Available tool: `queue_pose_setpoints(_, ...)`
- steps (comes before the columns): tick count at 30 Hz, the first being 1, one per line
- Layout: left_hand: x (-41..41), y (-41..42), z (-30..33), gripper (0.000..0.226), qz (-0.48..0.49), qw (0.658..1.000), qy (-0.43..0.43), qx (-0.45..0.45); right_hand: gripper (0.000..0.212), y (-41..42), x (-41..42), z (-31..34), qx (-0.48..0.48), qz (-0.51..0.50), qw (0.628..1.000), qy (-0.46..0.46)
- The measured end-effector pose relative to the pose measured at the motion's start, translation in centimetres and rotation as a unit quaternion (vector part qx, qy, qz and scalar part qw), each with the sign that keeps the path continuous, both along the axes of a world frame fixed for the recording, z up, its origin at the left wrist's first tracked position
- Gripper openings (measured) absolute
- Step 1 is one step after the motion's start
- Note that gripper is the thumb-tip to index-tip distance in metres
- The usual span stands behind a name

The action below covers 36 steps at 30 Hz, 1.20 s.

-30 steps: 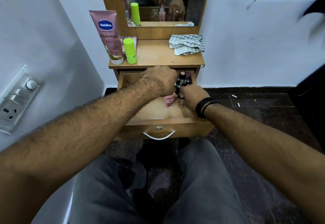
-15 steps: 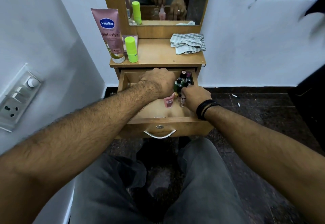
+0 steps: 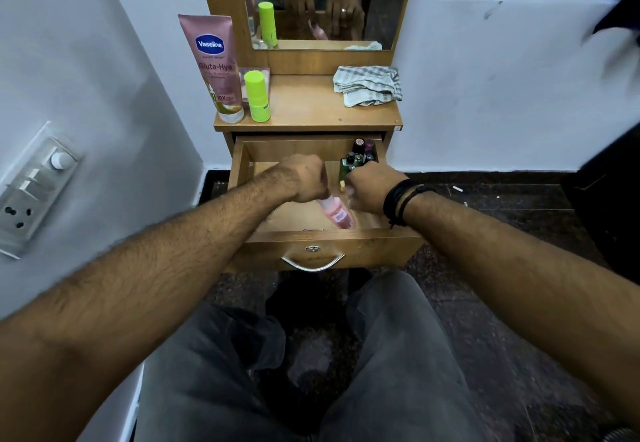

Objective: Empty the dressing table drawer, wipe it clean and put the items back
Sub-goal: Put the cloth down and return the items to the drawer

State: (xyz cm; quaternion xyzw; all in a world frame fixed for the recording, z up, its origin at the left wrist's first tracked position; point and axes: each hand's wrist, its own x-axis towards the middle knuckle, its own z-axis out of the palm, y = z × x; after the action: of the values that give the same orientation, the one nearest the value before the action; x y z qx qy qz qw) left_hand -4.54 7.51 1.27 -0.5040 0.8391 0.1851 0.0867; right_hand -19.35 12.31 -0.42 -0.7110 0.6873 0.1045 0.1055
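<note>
Wooden dressing table [image 3: 311,109], white walls [image 3: 502,77]

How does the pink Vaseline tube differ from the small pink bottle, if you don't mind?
The Vaseline tube stands upright on the tabletop, untouched; the small pink bottle lies tilted inside the open drawer, held by the left hand. The tube looks much larger. Both are pink.

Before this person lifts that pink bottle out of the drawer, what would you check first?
1. Drawer pulled open: ok.
2. Left hand gripping the pink bottle: ok, though blurred.
3. Right hand holding anything: cannot tell.
4. Small bottles in the back right corner standing upright: ok.
5. Bare space on the tabletop between the green stick and the cloth: ok.
</note>
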Motion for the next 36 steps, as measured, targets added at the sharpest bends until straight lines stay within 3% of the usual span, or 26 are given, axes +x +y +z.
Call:
queue_pose_setpoints(7,0.9,0.7,-3.9,0.024,0.076,0.980,0.038,0.178,0.020,0.5,1.6,0.0,0.133,-0.025,0.987,0.082)
queue_pose_setpoints(13,0.1,1.3,-6.0,0.027,0.035,0.988,0.014,0.152,0.041,1.0,1.3,-1.0,0.150,-0.066,0.981,0.100)
queue_pose_setpoints(26,-1.1,0.8,-6.6,0.030,0.016,0.987,0.000,0.157,0.051,0.8,1.7,-1.3,0.161,-0.104,0.975,0.111)
queue_pose_setpoints(31,-0.1,0.2,-5.8,0.029,0.023,0.990,0.005,0.136,0.037,1.0,1.6,-0.4,0.132,-0.079,0.981,0.115)
queue_pose_setpoints(36,2.0,-2.0,-2.3,0.029,-0.052,0.996,-0.041,-0.061,0.026,0.0,2.9,1.7,0.008,-0.044,0.996,0.076)
